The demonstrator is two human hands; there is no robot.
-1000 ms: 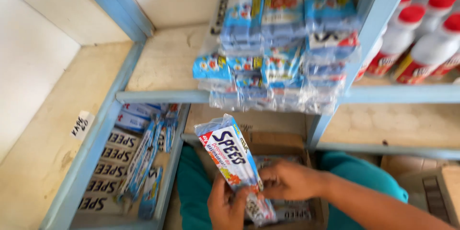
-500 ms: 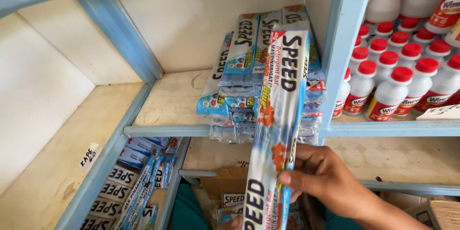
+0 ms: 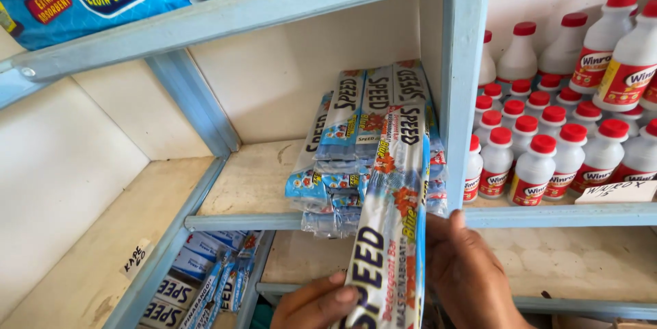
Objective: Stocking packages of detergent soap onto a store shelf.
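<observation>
Blue-white detergent bar pack (image 3: pixel 390 233) | gripped by left hand (image 3: pixel 316 305), right hand (image 3: pixel 472 274) | against shelf stack (image 3: pixel 356 144)

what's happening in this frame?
A person holds a long detergent bar pack up with both hands: the left hand grips its lower end, and the right hand steadies its right edge. Its top end leans against the stack of similar packs on the wooden shelf of a blue-framed rack. More of these packs lie on the shelf below. White bottles with red caps fill the compartment to the right.
</observation>
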